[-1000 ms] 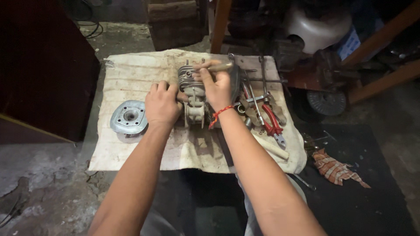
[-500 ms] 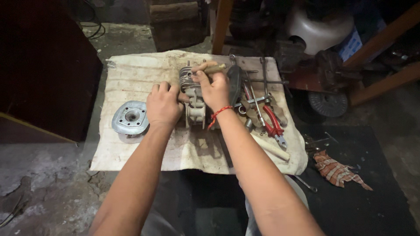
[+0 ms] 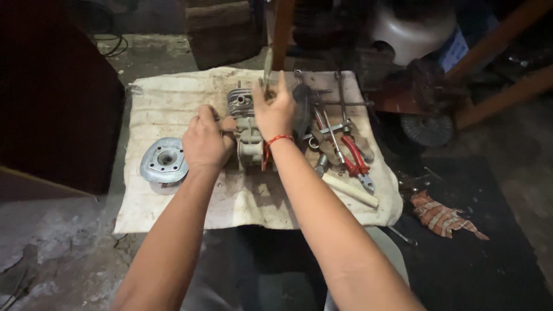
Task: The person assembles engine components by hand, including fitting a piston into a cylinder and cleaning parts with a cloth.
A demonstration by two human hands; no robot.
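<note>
Dim workshop ground is seen from above, with a stained pale cloth [image 3: 173, 201] spread over the rough floor [image 3: 52, 259] as a working mat, apparently so that small parts stay together and out of the dirt. At the middle of the cloth a finned engine cylinder [image 3: 245, 124] is laid. It is steadied by the left hand [image 3: 206, 143], whose grip is pressed closed against the cylinder's left side, seemingly to keep the part from rolling. Just right of the cylinder the right hand [image 3: 275, 109], marked by a red thread at the wrist, is raised above its upper end; a thin pale piece [image 3: 268, 69] is pinched between thumb and fingertips and held upright, though its kind cannot be told through the blur. Left of the cylinder, well apart from it, a round grey cylinder head [image 3: 164, 161] is set flat on the cloth. Right of the cylinder a cluster of tools is laid within reach: red-handled pliers [image 3: 352, 156], long spanners [image 3: 340, 101] and a wooden-handled tool [image 3: 350, 190]. No box or tray is seen; the cloth alone serves as the holder. Farther right of the cylinder, off the cloth, a crumpled striped rag [image 3: 443, 216] is left on a dark mat.
</note>
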